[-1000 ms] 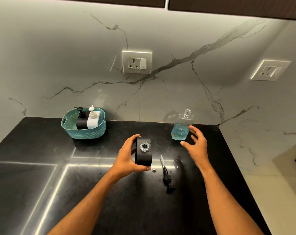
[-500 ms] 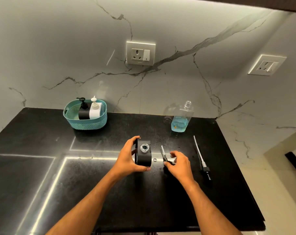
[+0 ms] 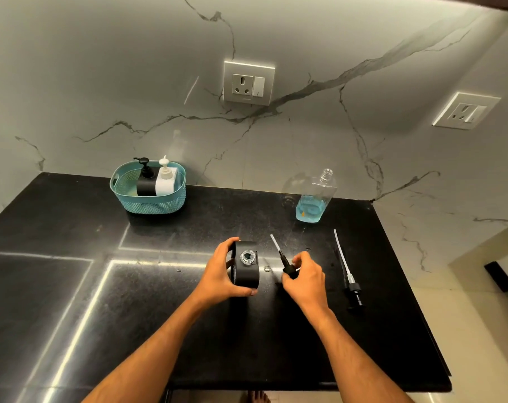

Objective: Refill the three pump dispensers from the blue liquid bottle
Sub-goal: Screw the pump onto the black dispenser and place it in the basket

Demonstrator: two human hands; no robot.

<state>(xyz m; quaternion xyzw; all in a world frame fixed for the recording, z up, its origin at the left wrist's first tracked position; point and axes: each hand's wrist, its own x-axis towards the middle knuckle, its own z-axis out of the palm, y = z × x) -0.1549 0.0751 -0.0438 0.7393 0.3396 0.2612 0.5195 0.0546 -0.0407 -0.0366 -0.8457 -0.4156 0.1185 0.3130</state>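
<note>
My left hand (image 3: 223, 276) grips a black dispenser body (image 3: 247, 264) standing on the black counter, its round neck open on top. Just to its right, my right hand (image 3: 305, 279) holds a black pump head (image 3: 286, 264) whose white tube points away towards the wall. A second black pump (image 3: 350, 282) with a long white tube lies on the counter further right. The clear bottle (image 3: 315, 199) with blue liquid in its lower part stands uncapped near the back wall. A black dispenser (image 3: 145, 181) and a white dispenser (image 3: 165, 180) stand in a teal basket (image 3: 151, 203).
The black counter (image 3: 130, 286) ends at a front edge and a right edge near the second pump. Marble walls carry two sockets (image 3: 248, 82). A bare foot (image 3: 255, 398) shows on the floor below the front edge.
My right hand left the blue liquid bottle, came down to the pump lying beside the black dispenser and picked it up. The left hand stayed on the dispenser.
</note>
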